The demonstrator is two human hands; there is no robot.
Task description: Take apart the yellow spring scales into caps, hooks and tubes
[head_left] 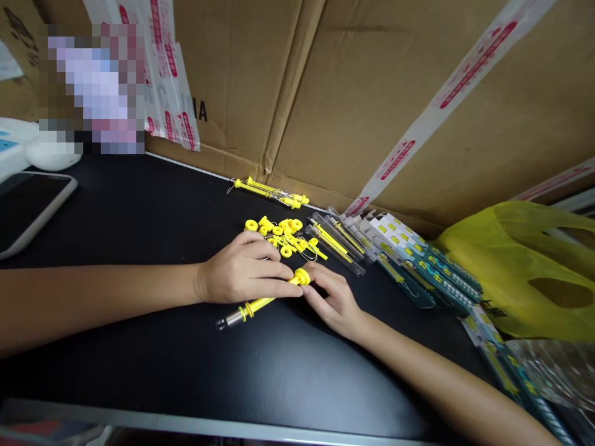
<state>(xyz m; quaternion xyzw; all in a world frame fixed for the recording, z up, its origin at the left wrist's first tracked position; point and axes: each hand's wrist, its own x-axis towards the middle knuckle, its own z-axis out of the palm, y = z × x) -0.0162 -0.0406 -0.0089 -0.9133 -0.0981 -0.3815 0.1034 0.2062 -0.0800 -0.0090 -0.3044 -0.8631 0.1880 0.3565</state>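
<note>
My left hand (pixel 244 271) lies on the black table (pixel 139 223) and grips a yellow rod-shaped tool (pixel 258 303) with a metal tip pointing toward me. My right hand (pixel 332 297) pinches the yellow ring-shaped end (pixel 302 276) of that same tool. Just beyond my fingers lies a heap of small yellow rings and parts (pixel 283 235). Two assembled yellow tools (pixel 269 191) rest farther back by the cardboard.
Clear plastic cases (pixel 337 241) and teal printed packs (pixel 427 272) fan out to the right, beside a yellow plastic bag (pixel 525 272). Cardboard boxes (pixel 372 93) wall the back. A white device with a dark screen (pixel 28 207) sits at far left.
</note>
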